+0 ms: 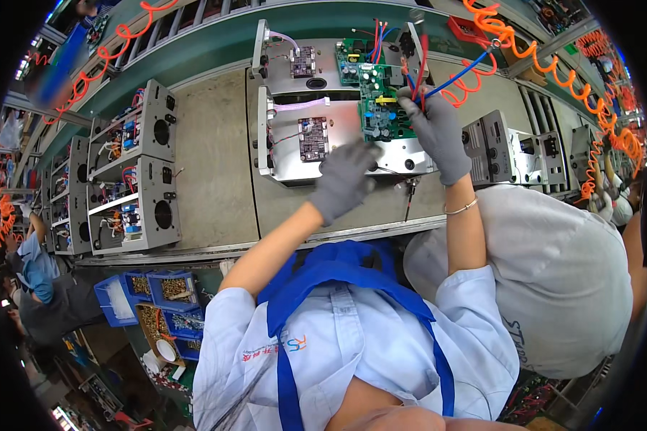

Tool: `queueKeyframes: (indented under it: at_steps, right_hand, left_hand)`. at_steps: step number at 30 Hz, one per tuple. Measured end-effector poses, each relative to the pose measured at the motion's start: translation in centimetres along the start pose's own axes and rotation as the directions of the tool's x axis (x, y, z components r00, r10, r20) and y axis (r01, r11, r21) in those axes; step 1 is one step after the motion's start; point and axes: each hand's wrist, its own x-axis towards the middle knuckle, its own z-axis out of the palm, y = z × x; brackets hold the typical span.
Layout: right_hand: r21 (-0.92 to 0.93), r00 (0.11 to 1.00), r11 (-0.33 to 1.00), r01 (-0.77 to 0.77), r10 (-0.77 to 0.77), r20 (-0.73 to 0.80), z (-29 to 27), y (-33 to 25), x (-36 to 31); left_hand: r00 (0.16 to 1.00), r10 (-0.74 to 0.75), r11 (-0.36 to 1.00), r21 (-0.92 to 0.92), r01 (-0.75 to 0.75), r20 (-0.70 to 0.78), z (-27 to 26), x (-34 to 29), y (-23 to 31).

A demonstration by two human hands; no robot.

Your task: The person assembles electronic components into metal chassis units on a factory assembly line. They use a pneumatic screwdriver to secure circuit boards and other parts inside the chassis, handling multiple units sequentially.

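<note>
**Green board at my fingertips, over the near metal tray**

The near metal tray (pixel 345 129) lies in front of me on the tabletop (pixel 216 144). I judge it stiff, the heavier piece, and a little slick under gloves, so I would take it by its end walls. The near green board (pixel 384 118) is over its right part; whether it sits flat I can't tell. It should be light, rigid and fragile, best held by bare edges, clear of its parts. My right hand (pixel 436 133) is drawn narrow at the board's right side, among the red and blue wires (pixel 459 75); gripping or only touching, I can't tell. My left hand (pixel 345 179) is blurred by the tray's near edge, its grip unclear. The wires look springy and easy to bend.

Counting down by size: at least four grey boxes (pixel 147 223) stand at left; two trays, near and far; two large green boards, one per tray; two small dark boards (pixel 314 140), likewise. Near left, the brass-coloured screws (pixel 174 289) are too many to count.
</note>
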Motion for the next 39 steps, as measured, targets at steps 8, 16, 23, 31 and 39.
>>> queueKeyframes:
  at_steps: [8,16,23,31,39]
  right_hand:
    - [-0.218,0.996,0.975,-0.040,0.055,0.065,2.1,6.2,-1.9]
    - [-0.255,0.991,0.966,-0.045,0.076,0.113,4.1,7.1,-1.7]
    - [-0.217,0.949,0.967,-0.136,0.190,0.252,3.4,6.4,-1.7]
    - [-0.079,0.928,0.938,-0.339,0.347,0.137,1.9,5.8,-4.2]
    - [0.006,0.939,0.940,-0.342,0.341,0.047,3.4,6.5,-4.4]
  left_hand:
    - [0.989,0.103,0.994,0.056,-0.097,-0.103,5.8,-1.7,-1.2]
    - [0.944,-0.220,0.975,-0.019,0.222,-0.247,6.1,-0.4,-1.3]
    - [0.950,-0.288,0.951,0.084,0.299,-0.122,5.9,0.7,-0.9]
    - [0.943,-0.311,0.946,0.061,0.320,-0.115,4.9,1.1,-0.4]
    - [0.934,-0.345,0.938,-0.001,0.346,-0.090,5.0,1.0,-0.7]
